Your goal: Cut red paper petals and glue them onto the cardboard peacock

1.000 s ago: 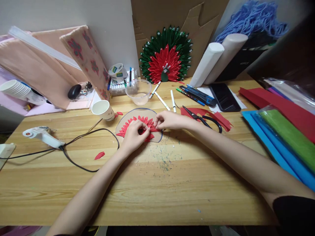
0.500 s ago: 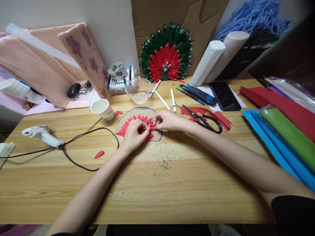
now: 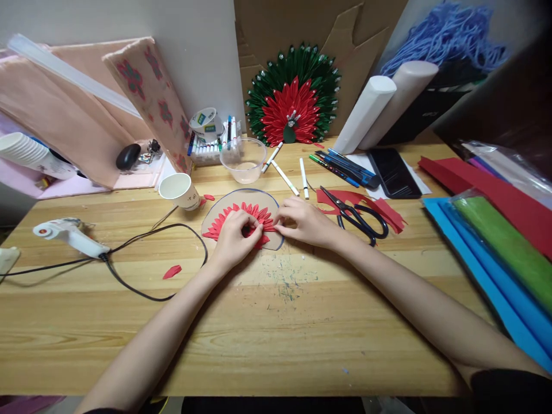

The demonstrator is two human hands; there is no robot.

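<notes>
A rounded piece of cardboard [image 3: 219, 201] with a blue-lined edge lies flat on the table, bearing a fan of red paper petals [image 3: 248, 207]. My left hand [image 3: 237, 236] rests over the petals, its thumb and forefinger closed on a red petal near the fan's lower right. At the cardboard's right edge, my right hand [image 3: 304, 221] has thumb and forefinger drawn together beside a petal tip; what they hold, if anything, is too small to make out. One loose red petal [image 3: 172, 272] lies left of my left forearm.
A white glue gun [image 3: 71, 234] and its looping black cord lie left. Behind are a paper cup [image 3: 179, 191], a clear bowl [image 3: 244, 161] and a green-and-red feathered craft [image 3: 293, 98]. Black scissors [image 3: 356, 215] on red scraps and a phone [image 3: 394, 172] sit right.
My right hand has shifted slightly right and down, to the petal tips at the cardboard's edge. My left hand stays in place on the petals.
</notes>
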